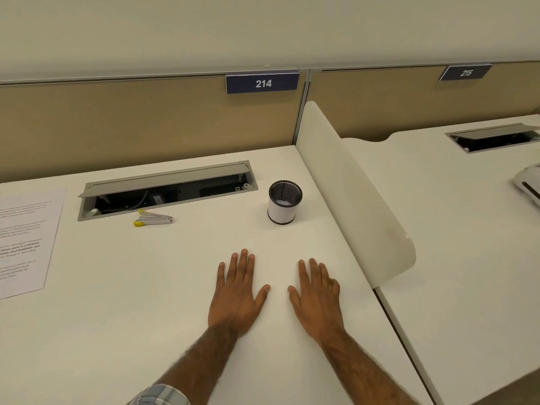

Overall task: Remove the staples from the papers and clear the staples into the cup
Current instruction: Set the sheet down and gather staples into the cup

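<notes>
My left hand [237,293] and my right hand [317,296] lie flat, palms down, side by side on the white desk [131,331], fingers straight and holding nothing. Beyond them stands a white cup [283,209] with a black mesh rim; small pale bits show inside it. A staple remover [153,218], metal with yellow tips, lies to the left of the cup, near the cable hatch. Printed papers [24,241] lie flat at the desk's far left edge, partly cut off by the frame. No staple can be made out on the papers or the desk.
An open grey cable hatch [166,188] is sunk into the desk behind the staple remover. A curved white divider [350,194] bounds the desk on the right. A tan partition [146,121] with a sign reading 214 closes the back. A neighbouring desk [453,229] lies beyond the divider.
</notes>
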